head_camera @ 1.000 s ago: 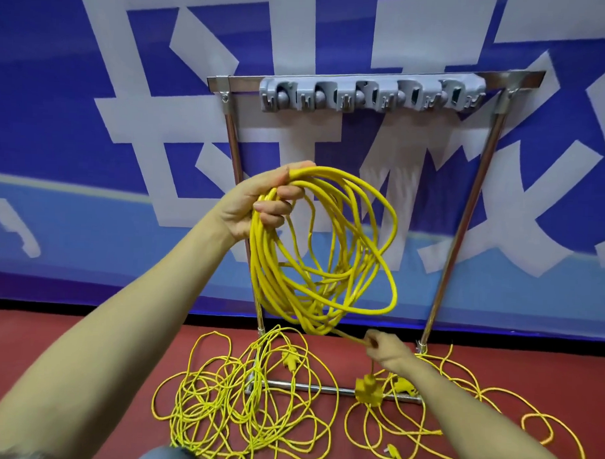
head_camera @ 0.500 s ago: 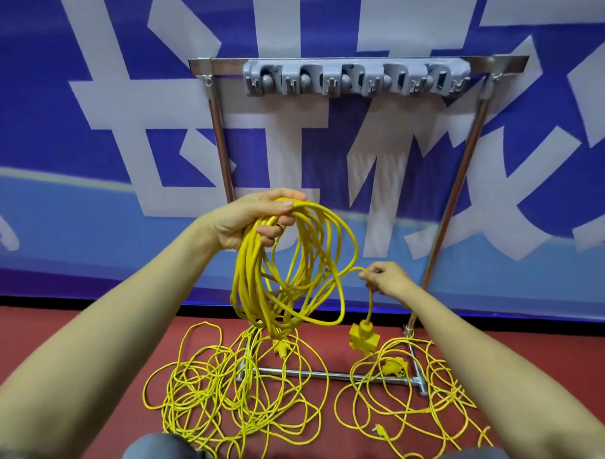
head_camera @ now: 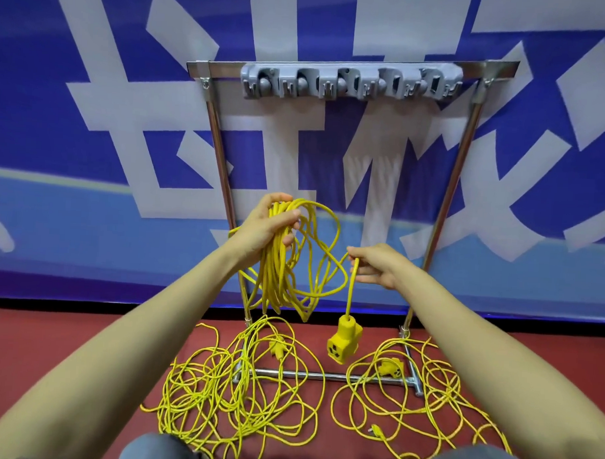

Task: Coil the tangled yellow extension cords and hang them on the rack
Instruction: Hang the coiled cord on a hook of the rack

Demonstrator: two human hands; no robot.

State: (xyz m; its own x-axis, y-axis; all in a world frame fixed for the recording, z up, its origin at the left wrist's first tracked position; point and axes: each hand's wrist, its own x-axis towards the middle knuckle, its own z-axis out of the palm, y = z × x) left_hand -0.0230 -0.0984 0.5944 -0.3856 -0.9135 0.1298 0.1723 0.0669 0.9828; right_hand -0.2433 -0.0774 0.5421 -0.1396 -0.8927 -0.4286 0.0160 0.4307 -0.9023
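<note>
The coil (head_camera: 273, 276) is clenched in the left grip (head_camera: 265, 224), its tail (head_camera: 352, 289) pinched in the right grip (head_camera: 375, 266); one last loop seems needed.

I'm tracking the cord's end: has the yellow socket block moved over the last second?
Yes. The socket block has risen from the rack's base bar and hangs above it from the right hand.

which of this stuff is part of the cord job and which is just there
Job: coiled cord gripped by left hand; socket tail pinched by right hand; left floor tangle; right floor tangle; rack; grey hook strip.
Just there: blue banner; red floor.
</note>
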